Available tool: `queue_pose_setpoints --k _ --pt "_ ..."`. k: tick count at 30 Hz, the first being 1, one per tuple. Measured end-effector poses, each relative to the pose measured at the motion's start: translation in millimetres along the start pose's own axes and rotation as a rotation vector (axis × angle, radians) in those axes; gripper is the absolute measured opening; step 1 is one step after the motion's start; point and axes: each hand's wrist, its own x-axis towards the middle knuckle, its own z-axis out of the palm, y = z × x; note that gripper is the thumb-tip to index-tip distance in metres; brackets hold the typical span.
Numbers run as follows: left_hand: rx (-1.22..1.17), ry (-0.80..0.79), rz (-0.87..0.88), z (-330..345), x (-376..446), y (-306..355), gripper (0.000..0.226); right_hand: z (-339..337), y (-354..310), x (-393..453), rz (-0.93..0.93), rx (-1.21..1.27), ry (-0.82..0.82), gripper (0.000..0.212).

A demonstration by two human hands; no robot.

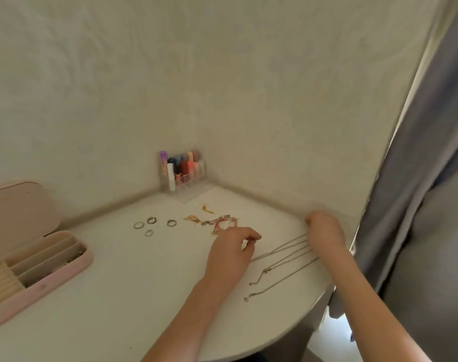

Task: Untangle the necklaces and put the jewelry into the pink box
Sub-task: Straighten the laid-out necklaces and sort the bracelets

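You've got the necklaces [282, 259] fanned out on the desk [133, 288] w/ your right hand [324, 229] curled at their far ends, grip unclear, while your left hand [232, 253] pinches one chain, prob to separate strands; pink box [34, 270] sits open far left.

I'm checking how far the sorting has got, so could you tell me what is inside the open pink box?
The pink box shows cream dividers, a ridged ring-roll section at its near end and something dark, perhaps chain, in its far compartment. Its wall hides the compartment floors.
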Motion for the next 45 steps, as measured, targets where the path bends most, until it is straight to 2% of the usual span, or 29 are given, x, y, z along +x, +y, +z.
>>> queue_pose_setpoints --k 5,12,17,20,23,25,28,36,41,45 --pt "0.093 -0.038 0.011 4.2 -0.4 -6.0 0.022 8.7 -6.3 0.5 0.03 -0.042 0.065 0.039" --pt "0.078 0.003 -0.013 3.9 1.3 -9.4 0.022 4.5 -18.8 1.8 -0.061 -0.094 0.016 0.045" --pt "-0.008 0.038 -0.072 3.9 2.9 -10.3 0.022 6.2 -40.0 -8.1 -0.177 0.158 -0.007 0.051" --pt "-0.1 0.079 -0.146 0.7 5.5 -6.3 0.028 3.3 -71.4 -15.1 -0.309 0.303 -0.016 0.056" --pt "-0.263 0.092 -0.289 -6.9 8.0 -0.8 0.039 -2.7 -104.3 -28.6 -0.444 0.527 -0.104 0.048" --pt "-0.402 0.061 -0.357 -11.4 8.4 1.0 0.03 -5.1 -118.1 -37.2 -0.49 0.64 -0.174 0.047" --pt "-0.476 0.086 -0.341 -14.6 7.1 -1.6 0.016 -8.9 -124.6 -41.8 -0.469 0.768 -0.236 0.041" --pt "-0.688 0.077 -0.488 -20.1 8.7 3.9 0.032 -5.1 -117.6 -44.9 -0.478 0.848 -0.219 0.032" --pt "-0.652 0.183 -0.438 -22.5 7.7 -3.5 0.028 5.5 -119.4 -44.5 -0.422 0.811 -0.184 0.009" --pt "-0.462 0.293 -0.328 -21.3 5.5 -5.6 0.026 11.6 -122.7 -53.5 -0.39 0.837 -0.327 0.028"
